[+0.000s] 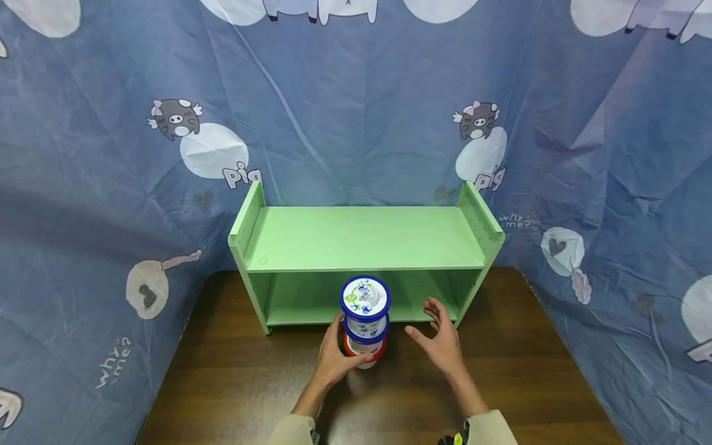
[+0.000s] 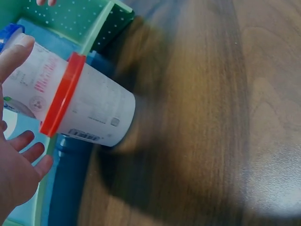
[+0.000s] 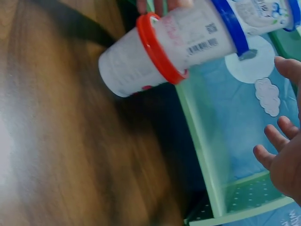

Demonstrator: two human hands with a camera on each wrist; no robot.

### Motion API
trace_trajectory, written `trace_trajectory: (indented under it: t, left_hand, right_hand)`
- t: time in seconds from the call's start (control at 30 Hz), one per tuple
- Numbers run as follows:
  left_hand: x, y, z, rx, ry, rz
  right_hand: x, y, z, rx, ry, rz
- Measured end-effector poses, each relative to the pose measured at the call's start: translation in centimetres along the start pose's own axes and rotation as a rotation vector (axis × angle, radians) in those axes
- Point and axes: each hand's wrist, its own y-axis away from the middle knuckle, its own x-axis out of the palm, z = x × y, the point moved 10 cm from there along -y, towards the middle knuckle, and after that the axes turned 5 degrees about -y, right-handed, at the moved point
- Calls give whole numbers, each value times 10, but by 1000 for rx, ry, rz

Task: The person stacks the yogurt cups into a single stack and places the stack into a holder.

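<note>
A stack of three tubs stands on the brown table in front of the shelf. Two blue-lidded white tubs (image 1: pixel 364 298) sit over a red-lidded white tub (image 2: pixel 101 106) at the bottom. My left hand (image 1: pixel 334 358) curves loosely beside the stack, thumb across its near side by the red lid, fingers at its left. In the left wrist view several of its fingertips (image 2: pixel 35 153) stand apart from the tubs. To the right, my right hand (image 1: pixel 442 343) holds nothing, fingers spread and thumb toward the stack, with a gap between them.
Right behind the stack stands a pale green two-tier shelf (image 1: pixel 364 238) with raised side panels. A blue cloth (image 1: pixel 356 123) printed with pigs hangs behind and around the table (image 1: pixel 245 383). Both forearms come in from the near edge.
</note>
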Motion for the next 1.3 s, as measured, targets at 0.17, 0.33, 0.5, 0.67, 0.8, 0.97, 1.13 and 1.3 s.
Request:
trace_trajectory:
  t: [0.17,0.33,0.5,0.67,0.8,0.97,1.13,1.3]
  left_hand:
    - [1,2,5,-14,4,4]
    - [7,3,15,-20,-38,12]
    - [11,4,23,-30,-34,13]
    - [13,7,31,-61,-24,21]
    - [15,8,37,-80,-36,22]
    - [18,10,41,-85,-31,26]
    - [21,11,42,-84,-7,30]
    - [25,12,46,-95,7,33]
  right_hand:
    - [-12,-4,7,15,-24,-3]
    - [-26,-7,12,29,-28,-19]
    - [-43,-14,22,21,-50,-58]
    - [-61,-16,31,-2,-46,-114]
    - [-71,-19,33,-16,-18,-141]
    - [-85,-24,37,-29,5,-177]
    - [-99,-29,43,-39,1,-218]
    - [-110,-32,52,-34,-11,-245]
